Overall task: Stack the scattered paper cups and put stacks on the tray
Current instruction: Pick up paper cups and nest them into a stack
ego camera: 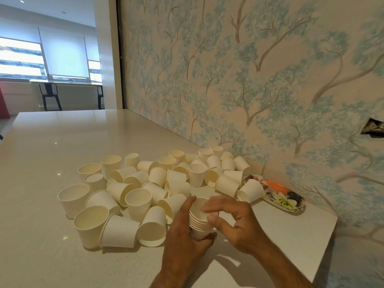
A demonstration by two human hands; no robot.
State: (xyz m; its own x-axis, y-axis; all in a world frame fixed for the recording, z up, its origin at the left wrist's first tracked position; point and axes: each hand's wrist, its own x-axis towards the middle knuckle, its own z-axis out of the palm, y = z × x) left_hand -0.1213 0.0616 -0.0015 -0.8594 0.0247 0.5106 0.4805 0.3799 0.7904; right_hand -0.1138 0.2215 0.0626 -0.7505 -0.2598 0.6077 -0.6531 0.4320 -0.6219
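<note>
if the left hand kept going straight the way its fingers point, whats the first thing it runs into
Probably the tipped-over cup just beyond the thumb of the left hand, which grips the stack of cups. Depth is hard to judge from this one view.

A pale countertop (62, 142) meets tree-patterned wallpaper (249, 80); a black chair (49, 96) stands below far windows (20, 59).

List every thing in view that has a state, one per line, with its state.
stack of cups: nested, upright, held off the table.
left hand: grips the stack's side.
right hand: fingers curled on the stack's top rim.
loose cups: scattered, some upright, some tipped.
tray: by the wall, no stack on it, one tipped cup against its near end.
table: bears the cups.
</note>
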